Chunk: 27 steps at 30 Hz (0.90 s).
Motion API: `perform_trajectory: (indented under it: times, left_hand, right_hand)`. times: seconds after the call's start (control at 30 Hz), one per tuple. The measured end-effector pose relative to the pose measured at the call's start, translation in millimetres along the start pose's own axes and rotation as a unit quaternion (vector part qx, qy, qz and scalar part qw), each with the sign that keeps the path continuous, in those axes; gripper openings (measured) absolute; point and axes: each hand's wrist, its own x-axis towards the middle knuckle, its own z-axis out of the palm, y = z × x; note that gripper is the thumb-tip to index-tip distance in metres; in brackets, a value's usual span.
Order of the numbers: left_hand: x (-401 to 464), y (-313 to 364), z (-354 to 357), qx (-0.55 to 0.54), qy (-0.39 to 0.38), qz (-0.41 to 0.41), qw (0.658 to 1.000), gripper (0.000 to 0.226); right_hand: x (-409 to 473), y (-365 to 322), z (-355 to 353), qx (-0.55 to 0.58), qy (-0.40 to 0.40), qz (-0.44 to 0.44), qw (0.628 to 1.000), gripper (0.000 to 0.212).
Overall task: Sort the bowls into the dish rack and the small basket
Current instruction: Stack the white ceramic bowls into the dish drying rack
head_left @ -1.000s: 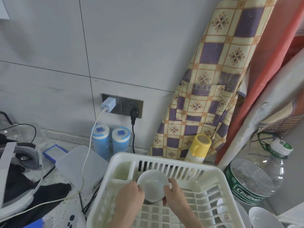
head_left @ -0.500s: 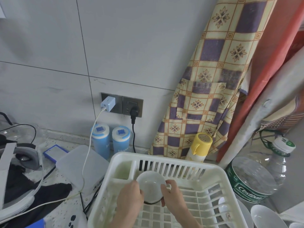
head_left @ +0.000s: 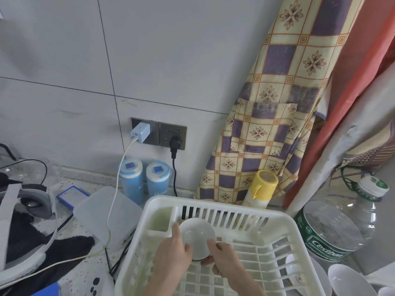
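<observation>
A small white bowl (head_left: 197,237) stands tilted on its edge inside the white plastic dish rack (head_left: 284,223), near the rack's back left corner beside the cutlery compartment. My left hand (head_left: 172,255) holds the bowl's left side and my right hand (head_left: 222,260) holds its right side, fingers curled round the rim. More white bowls (head_left: 348,280) lie on the counter at the bottom right, outside the rack. No small basket is in view.
A large clear water bottle (head_left: 333,229) stands right of the rack. A yellow-capped spray can (head_left: 259,190) and two blue canisters (head_left: 130,180) stand against the wall. A white box (head_left: 102,212), cables, a headset and black cloth lie on the left counter.
Both hands and the bowl have shifted slightly left and back in the rack, and the bowl has tilted more upright.
</observation>
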Motion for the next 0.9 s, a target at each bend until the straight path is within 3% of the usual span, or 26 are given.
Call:
perform_trajectory:
  times: [0.4, 0.6, 0.73, 0.8, 0.9]
  left_hand:
    - [-2, 1, -1, -0.025, -0.016, 0.008, 1.000, 0.066]
    - [-3, -1, -3, -0.034, -0.032, 0.009, 0.999, 0.066]
    - [-2, -2, -8, -0.068, -0.057, -0.008, 0.996, 0.063]
    - [-6, -2, -17, -0.133, -0.087, -0.021, 0.987, 0.059]
    - [-10, -4, -31, -0.184, -0.099, -0.016, 0.978, 0.052]
  right_hand:
    - [-1, 0, 11, 0.016, 0.004, 0.027, 1.000, 0.036]
    - [-12, -5, 10, 0.139, -0.009, 0.081, 0.987, 0.029]
    - [-21, -6, 10, 0.256, -0.026, 0.127, 0.958, 0.022]
    - [-34, -5, 0, 0.299, -0.019, 0.118, 0.947, 0.021]
    - [-55, -11, -13, 0.273, -0.025, 0.069, 0.959, 0.018]
